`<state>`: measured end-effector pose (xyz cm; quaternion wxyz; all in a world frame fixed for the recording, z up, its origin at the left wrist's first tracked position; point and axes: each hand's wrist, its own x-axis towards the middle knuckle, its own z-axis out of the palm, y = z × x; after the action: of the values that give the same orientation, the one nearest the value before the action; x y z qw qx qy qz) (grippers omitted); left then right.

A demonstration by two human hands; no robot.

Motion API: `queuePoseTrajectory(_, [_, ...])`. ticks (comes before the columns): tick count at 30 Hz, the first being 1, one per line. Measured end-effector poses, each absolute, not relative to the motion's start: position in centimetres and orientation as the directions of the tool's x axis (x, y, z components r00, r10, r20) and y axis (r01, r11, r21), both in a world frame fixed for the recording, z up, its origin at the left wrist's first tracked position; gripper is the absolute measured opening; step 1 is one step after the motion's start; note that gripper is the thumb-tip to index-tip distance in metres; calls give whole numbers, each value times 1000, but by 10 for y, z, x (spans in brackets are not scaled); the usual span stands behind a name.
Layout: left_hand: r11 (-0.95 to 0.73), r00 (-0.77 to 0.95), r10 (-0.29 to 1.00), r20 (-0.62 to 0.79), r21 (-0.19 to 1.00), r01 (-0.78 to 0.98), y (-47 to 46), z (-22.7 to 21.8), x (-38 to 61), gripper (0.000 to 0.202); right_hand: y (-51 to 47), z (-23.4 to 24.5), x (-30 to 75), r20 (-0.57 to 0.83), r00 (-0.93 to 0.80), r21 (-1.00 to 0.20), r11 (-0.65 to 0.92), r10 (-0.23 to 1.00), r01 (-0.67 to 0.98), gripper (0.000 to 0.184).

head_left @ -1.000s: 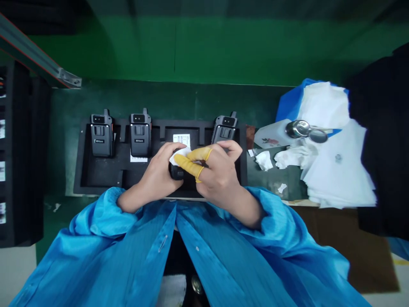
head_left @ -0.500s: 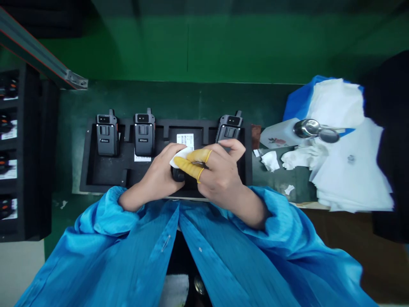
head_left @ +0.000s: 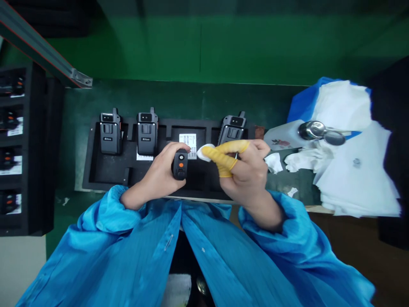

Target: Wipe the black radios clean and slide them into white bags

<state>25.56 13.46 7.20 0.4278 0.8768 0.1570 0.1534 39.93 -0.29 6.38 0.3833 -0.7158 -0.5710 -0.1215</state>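
Note:
My left hand (head_left: 159,172) grips a black two-way radio (head_left: 180,165), turned so its side with an orange button faces me. Yellow finger cots cover some fingers of my right hand (head_left: 244,170), which pinches a small white wiping cloth (head_left: 206,152) just right of the radio, apart from it. Below both hands lies a black foam tray (head_left: 110,177). In its compartments rest a radio at far left (head_left: 110,138), a second radio (head_left: 147,138) beside it and a third radio (head_left: 232,128) on the right, partly behind my right hand. A white label sheet (head_left: 188,143) lies in the compartment between.
Another black tray (head_left: 33,170) with several radios stands at the left. On the right are a blue box (head_left: 302,102) with white cloths, a translucent bottle (head_left: 281,135) with a metal top, crumpled cloth scraps (head_left: 305,158) and stacked white sheets (head_left: 358,179). A metal rail (head_left: 47,47) juts in upper left.
My right hand has drawn the white cloth off the radio and away to the right. The radio in my left hand now shows its orange button. The view has shifted slightly.

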Motion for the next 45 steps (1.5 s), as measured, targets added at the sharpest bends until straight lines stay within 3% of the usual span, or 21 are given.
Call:
queuePoseTrajectory(9, [-585,906,381,186,807,80,136,66,254,57,17,67,380,631,167,-304,43,757,952,32])
queuePoseTrajectory(17, [-556,907,386,169,827,83,136,68,252,55,6,67,384,586,119,-339,110,802,934,35])
queuePoseTrajectory(24, [-612,894,423,147,774,163,130,76,252,55,-8,57,399,720,228,-371,87,655,924,39])
queuePoseTrajectory(38, [-668,903,413,114,712,215,113,90,268,49,-52,42,426,702,424,-444,-113,572,889,37])
queuePoseTrajectory(42, [-690,863,502,59,630,358,126,92,286,58,-58,41,431,717,448,-457,-126,534,881,34])
queuePoseTrajectory(45, [-711,790,613,9,443,546,147,89,313,82,-62,40,434,714,473,-469,-149,516,871,36])
